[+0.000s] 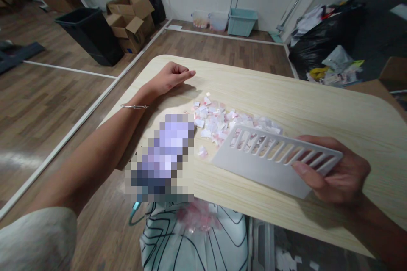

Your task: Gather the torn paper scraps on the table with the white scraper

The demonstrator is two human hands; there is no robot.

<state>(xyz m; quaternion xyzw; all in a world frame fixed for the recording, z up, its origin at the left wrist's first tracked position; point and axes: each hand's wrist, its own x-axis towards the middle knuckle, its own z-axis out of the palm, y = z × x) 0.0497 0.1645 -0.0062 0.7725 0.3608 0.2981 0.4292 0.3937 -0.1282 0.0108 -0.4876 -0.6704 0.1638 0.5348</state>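
Observation:
My right hand grips the right end of a white slotted plastic panel, its thumb on the near face. The panel is tilted over the table, its slots along the upper edge. Behind and left of it lies a loose pile of small white and pinkish paper or plastic scraps, partly hidden by the panel. Beyond the pile to the left, my left hand rests on the tabletop with fingers curled in and thumb stretched along them; nothing shows in it. A pixelated phone-like device lies near my left forearm.
The pale wooden table has rounded corners. Pinkish scraps lie on patterned cloth below its near edge. A black bin, cardboard boxes, a teal crate and black bags stand around on the floor.

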